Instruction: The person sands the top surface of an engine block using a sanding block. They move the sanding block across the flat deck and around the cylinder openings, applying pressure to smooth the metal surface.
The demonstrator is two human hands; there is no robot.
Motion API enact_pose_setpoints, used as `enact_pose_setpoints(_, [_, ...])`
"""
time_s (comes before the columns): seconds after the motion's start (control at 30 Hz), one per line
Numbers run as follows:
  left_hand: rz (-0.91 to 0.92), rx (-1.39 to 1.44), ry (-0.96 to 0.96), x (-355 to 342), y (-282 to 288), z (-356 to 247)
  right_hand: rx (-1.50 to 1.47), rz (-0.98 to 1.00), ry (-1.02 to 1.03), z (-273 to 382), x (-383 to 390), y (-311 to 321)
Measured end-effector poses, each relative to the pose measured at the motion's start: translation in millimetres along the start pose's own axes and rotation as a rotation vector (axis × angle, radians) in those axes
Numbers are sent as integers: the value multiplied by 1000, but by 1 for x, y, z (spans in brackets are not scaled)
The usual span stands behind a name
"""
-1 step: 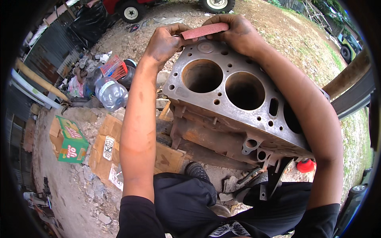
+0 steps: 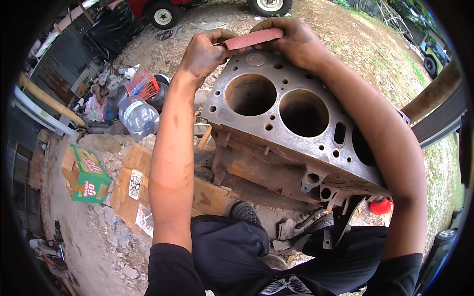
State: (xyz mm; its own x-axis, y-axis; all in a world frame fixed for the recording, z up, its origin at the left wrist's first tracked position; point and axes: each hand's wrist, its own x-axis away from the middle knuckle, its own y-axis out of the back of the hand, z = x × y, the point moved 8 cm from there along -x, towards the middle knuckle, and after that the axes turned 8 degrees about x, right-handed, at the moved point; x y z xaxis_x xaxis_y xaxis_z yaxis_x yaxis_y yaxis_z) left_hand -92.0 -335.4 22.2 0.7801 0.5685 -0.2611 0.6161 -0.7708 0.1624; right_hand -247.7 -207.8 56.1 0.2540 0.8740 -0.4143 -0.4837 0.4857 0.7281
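Fingers (image 2: 220,34) on both hands are closed, pinching a pinkish-red abrasive strip (image 2: 254,38) up at top centre of the frame; the left hand (image 2: 201,55) has the strip's left end, the right hand (image 2: 298,42) has the right end; some fingertips are tucked behind it, so I can't tell exactly how they wrap.

The strip's long axis runs roughly left to right, right end a touch higher; it sits directly between the fingers, so neither hand is really nearer; the bare metal engine block (image 2: 281,134) lies just below it in the frame, its top face stretching from upper centre down toward the lower right, with the right forearm crossing over that lower-right end; can't tell from this angle whether the strip's underside touches the metal.

On the lettering front: the green carton (image 2: 96,172) at left has big pale and red printing on it; the clear plastic bottle (image 2: 140,116) above it wears a whitish label, too small to make out; the flattened cardboard (image 2: 127,165) carries a white sticker (image 2: 135,184) with a black web-patterned mask; I don't see any writing on the strip's visible face
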Motion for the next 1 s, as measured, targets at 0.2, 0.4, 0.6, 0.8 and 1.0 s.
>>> enact_pose_setpoints(0.2, [26,-135,-32,5,-6,-21,6,14,-6,2,-1,4])
enact_pose_setpoints(0.4, [12,-244,8,9,-4,-27,-62,120,-51,5,0,0])
enact_pose_setpoints(0.6, [41,-223,71,8,-1,-28,-128,137,-17,-2,-4,-2])
enact_pose_setpoints(0.8, [88,-274,61,8,-2,-32,-149,138,-26,-9,-8,-5])
enact_pose_setpoints(1.0, [28,-346,94,15,-6,-41,-156,157,-73,-11,-8,-7])
